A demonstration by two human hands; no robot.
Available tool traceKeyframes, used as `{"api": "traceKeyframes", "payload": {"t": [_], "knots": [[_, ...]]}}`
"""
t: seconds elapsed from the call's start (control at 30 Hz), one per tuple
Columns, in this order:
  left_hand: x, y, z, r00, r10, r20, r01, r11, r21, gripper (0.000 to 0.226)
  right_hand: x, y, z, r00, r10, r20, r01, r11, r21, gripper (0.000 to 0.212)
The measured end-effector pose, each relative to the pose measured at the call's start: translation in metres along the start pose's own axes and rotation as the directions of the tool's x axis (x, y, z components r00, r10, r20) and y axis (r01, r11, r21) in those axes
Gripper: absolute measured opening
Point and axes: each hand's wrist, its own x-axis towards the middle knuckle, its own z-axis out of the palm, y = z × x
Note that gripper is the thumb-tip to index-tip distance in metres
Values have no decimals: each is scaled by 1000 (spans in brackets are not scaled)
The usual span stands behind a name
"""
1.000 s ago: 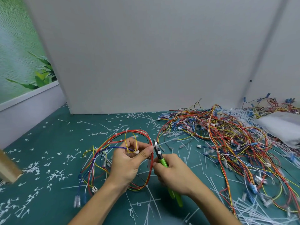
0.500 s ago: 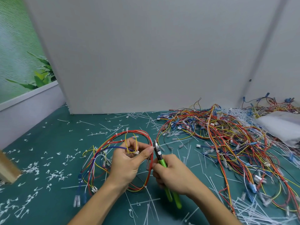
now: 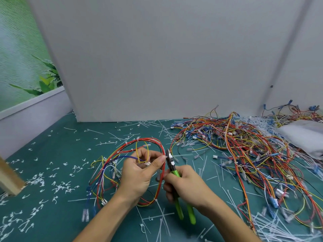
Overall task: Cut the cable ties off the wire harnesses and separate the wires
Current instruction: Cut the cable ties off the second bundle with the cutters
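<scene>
head view: on the near middle of the green bench (image 3: 57, 151) lies a looped harness (image 3: 146, 139) of red, yellow and blue wires. the left hand (image 3: 139, 173) pinches its right side, fingers curled round a yellow strand and thumb pressed to the red bundle. the right hand (image 3: 188, 186) is clenched on the green handles of the cutters (image 3: 170, 161), whose jaws sit just right of that thumb, at the red wires. a tangled pile (image 3: 244, 151) fills the right, a white bag (image 3: 304, 135) far right. cut ties (image 3: 66, 188) litter the left.
</scene>
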Motion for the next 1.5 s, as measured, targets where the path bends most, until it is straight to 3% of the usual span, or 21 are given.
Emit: {"api": "traceKeyframes", "payload": {"t": [0.1, 0.27, 0.43, 0.57, 0.7, 1.33, 1.43, 1.5], "knots": [[1, 1, -1, 1000, 15, -25, -15, 1000, 5, 35, -1, -1, -2, 999, -6, 31, 6, 1000, 1, 18], [3, 1, -4, 998, 18, -60, -17, 1000, 15, 35, -2, 1, -8, 980, 69, 187, -123, 947, 296, 46], [5, 3, -5, 992, 39, -121, -39, 999, 5, 37, 0, 3, -9, 991, 12, 132, -15, 1000, 23, 61], [8, 4, -8, 991, 26, -135, -34, 998, -54, 36, 0, 2, -7, 994, -41, 105, 33, 997, 76, 51], [7, 3, -5, 992, 9, -123, -19, 997, -74, 40, -2, -1, -5, 987, -115, 113, 103, 988, 111, 6], [7, 1, -7, 996, 6, -90, -9, 999, -31, 39, 3, 7, -5, 986, -158, 57, 158, 987, 10, 32], [5, 2, -5, 996, 27, -90, -29, 999, -17, 38, 3, 7, -4, 989, -138, 60, 134, 989, 66, 23], [3, 2, -2, 996, 51, -79, -51, 999, -9, 38, 6, 6, -6, 997, -78, 13, 74, 977, 200, 22]]}}
